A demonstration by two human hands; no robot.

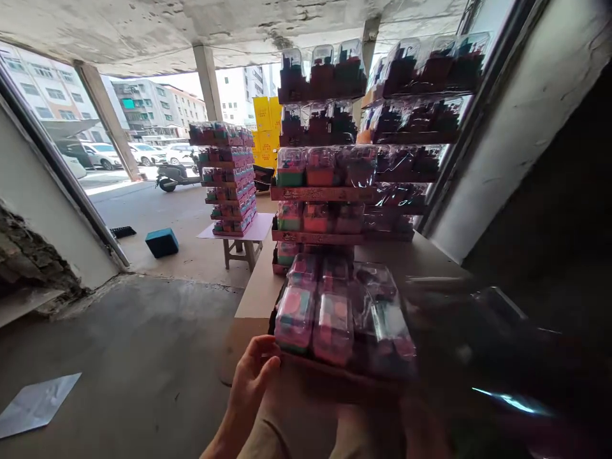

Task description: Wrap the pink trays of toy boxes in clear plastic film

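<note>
A display tray (325, 368) of several clear plastic boxes, filled with pink, red and green items, is in front of me. Clear wrap gleams over the boxes on its right side. My left hand (255, 366) grips the tray's near left corner, thumb and fingers closed round the edge. Dark and blurred, my right hand (418, 411) is by the tray's near right corner; its fingers cannot be made out. Right behind the tray stands a tall stack of similar wrapped trays (322, 194) on a table (255, 299).
A second stack of trays (229, 178) rests on a stool (241, 252) farther left. Yellow cartons (266, 131), a scooter (176, 177) and a blue block (161, 243) lie beyond. A white sheet (41, 405) is on the floor. A wall (507, 134) bounds the right.
</note>
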